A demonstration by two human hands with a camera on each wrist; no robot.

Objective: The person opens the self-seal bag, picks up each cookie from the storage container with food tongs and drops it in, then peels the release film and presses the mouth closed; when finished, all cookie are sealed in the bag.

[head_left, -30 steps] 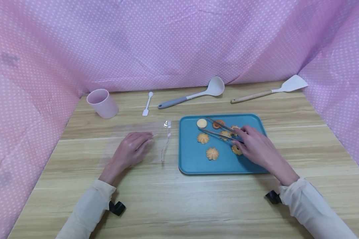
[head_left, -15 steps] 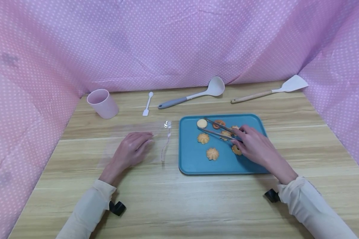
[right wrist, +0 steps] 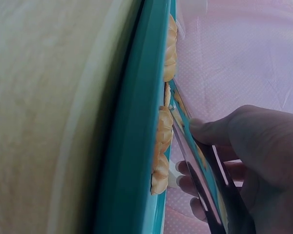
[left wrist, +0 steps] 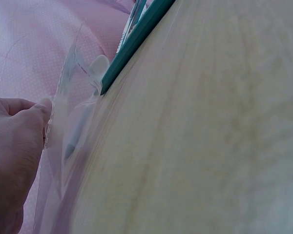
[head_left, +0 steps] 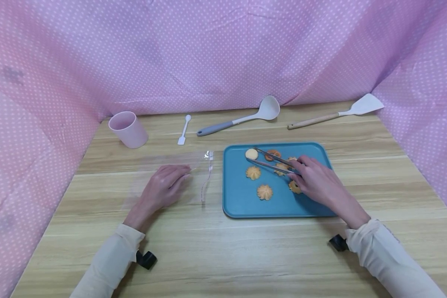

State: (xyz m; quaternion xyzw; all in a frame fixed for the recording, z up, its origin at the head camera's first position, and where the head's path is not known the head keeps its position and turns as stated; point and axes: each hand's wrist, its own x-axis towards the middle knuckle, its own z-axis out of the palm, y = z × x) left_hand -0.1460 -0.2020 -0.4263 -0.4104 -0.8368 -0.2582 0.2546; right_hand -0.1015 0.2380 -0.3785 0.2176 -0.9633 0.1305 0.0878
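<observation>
On the left of the table my left hand (head_left: pixel 164 186) pinches the upper layer of a clear zip bag (head_left: pixel 199 182). In the left wrist view the bag's edge (left wrist: pixel 56 112) stands raised at the fingertips. My right hand (head_left: pixel 316 182) grips metal tongs (head_left: pixel 266 165) over a blue tray (head_left: pixel 242 207). The tong tips lie on either side of a pale round cookie (head_left: pixel 251 154); contact is unclear. Around it on the tray are a ring-shaped brown cookie (head_left: pixel 272 155), a flower-shaped cookie (head_left: pixel 253 172), another flower-shaped cookie (head_left: pixel 265 192) and others partly hidden by the right hand.
Behind the bag stand a pink cup (head_left: pixel 128 130) and a small white double-ended spoon (head_left: pixel 184 129). A ladle (head_left: pixel 246 118) and a wooden-handled spatula (head_left: pixel 337 114) lie along the back, before a pink dotted curtain (head_left: pixel 223 54).
The tong tips have drawn slightly closer together around the pale round cookie. The left hand and the bag have stayed in place.
</observation>
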